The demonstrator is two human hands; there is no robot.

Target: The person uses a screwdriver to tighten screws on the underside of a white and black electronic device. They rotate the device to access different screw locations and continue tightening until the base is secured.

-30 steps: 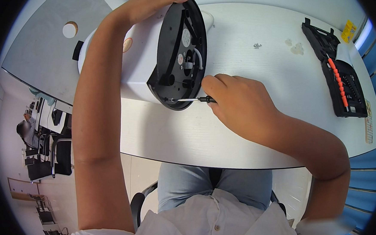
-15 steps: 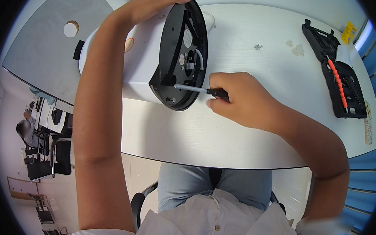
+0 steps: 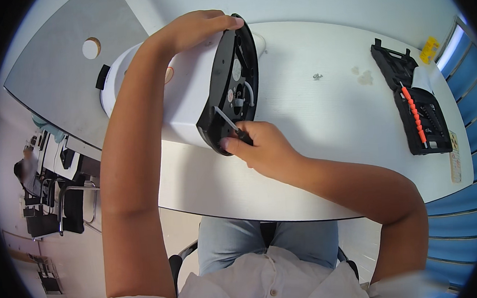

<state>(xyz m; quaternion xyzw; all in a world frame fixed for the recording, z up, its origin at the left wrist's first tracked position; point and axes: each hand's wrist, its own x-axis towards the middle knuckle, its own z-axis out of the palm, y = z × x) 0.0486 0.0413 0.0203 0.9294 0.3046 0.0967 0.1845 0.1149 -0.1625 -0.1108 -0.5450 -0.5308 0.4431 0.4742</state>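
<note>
A white appliance point(image 3: 190, 92) lies on its side, its black base point(image 3: 220, 68) turned to the right. My left hand point(image 3: 201, 29) reaches over the body and grips the base's far rim, steadying it. In my right hand point(image 3: 265, 147) is a screwdriver point(image 3: 226, 118) with a black handle and a grey shaft. Its tip meets the near part of the base; whether it sits in a screw hole cannot be made out. A pale cord point(image 3: 250, 92) loops out of the recessed underside, near round stickers.
Small screws point(image 3: 317, 76) lie on the white table point(image 3: 302, 123). An open black tool case point(image 3: 422, 110) with an orange flexible shaft point(image 3: 414, 115) is at the right, near a yellow packet point(image 3: 429, 50). A grey table point(image 3: 54, 78) adjoins at the left, with a white round object point(image 3: 91, 48).
My right hand has moved left and closer to the base, swinging the screwdriver into a steeper slant. The base has turned slightly, showing less underside. The whole view has shifted a little.
</note>
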